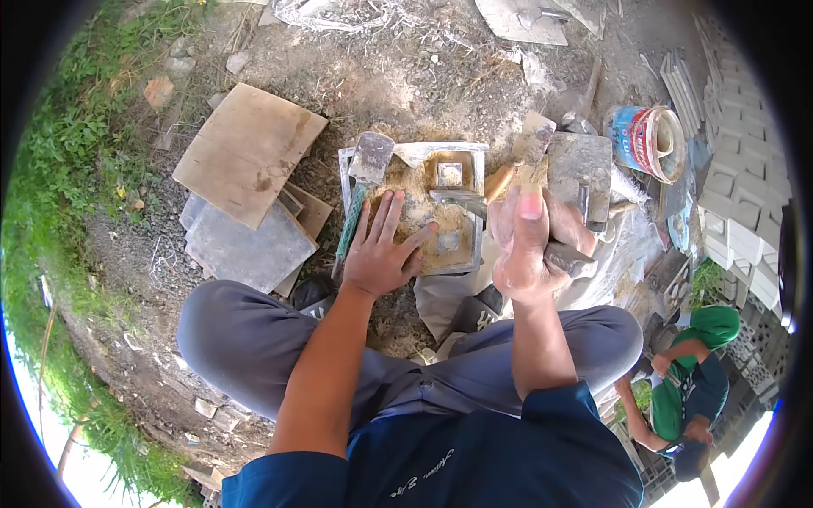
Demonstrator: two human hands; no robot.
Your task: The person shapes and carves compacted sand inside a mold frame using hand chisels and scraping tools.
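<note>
In the head view a shallow rectangular mould (481, 161) with sandy material inside lies on the ground before my crossed legs. My left hand (381, 250) rests on its left part, fingers spread and palm down. Beside those fingers a tool with a flat grey blade (371, 158) and a green wrapped handle (350, 222) lies over the mould's left edge. My right hand (529, 245) is raised right of the mould, its fingers wrapped round a tool handle (569, 259). A flat metal blade (458, 198) extends from near that hand over the mould.
Tan board (250, 152) and grey slabs (246, 245) lie at the left. A paint bucket (648, 142) stands at the upper right, near a grey plate (580, 169). Light blocks (749, 195) are stacked at far right. Another person (690, 381) sits at the lower right.
</note>
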